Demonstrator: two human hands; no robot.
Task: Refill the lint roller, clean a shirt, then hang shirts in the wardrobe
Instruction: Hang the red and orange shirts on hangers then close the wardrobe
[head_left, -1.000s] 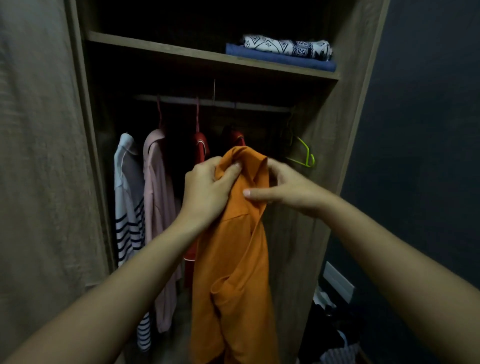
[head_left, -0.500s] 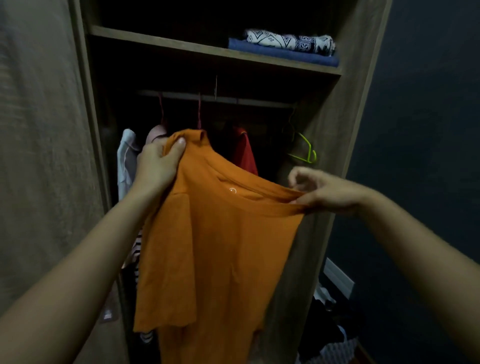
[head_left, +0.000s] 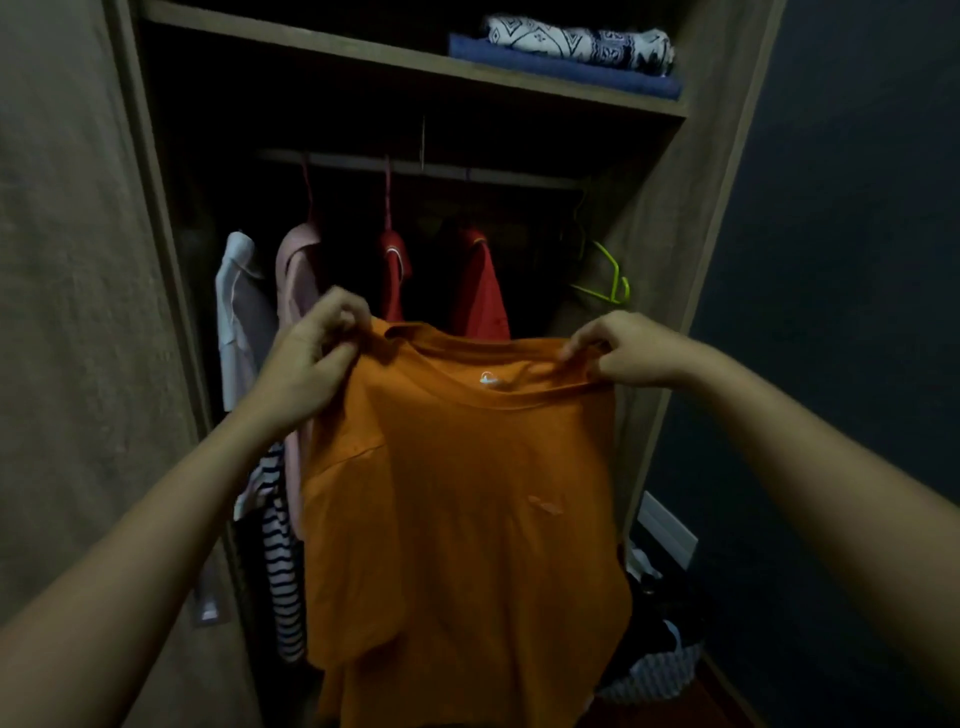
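Now left grip (head_left: 311, 364), right grip (head_left: 623, 351) pinch orange shirt (head_left: 457, 493), screening hung red shirts (head_left: 480, 286); green hanger (head_left: 608, 286) beyond.

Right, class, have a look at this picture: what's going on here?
A person stands at an open wardrobe, holding an orange T-shirt spread out by its shoulders. The left hand grips one shoulder, the right hand pinches the other. The shirt is not on a hanger yet. Behind it, other shirts hang from the rail, and an empty green hanger hangs at the right end.
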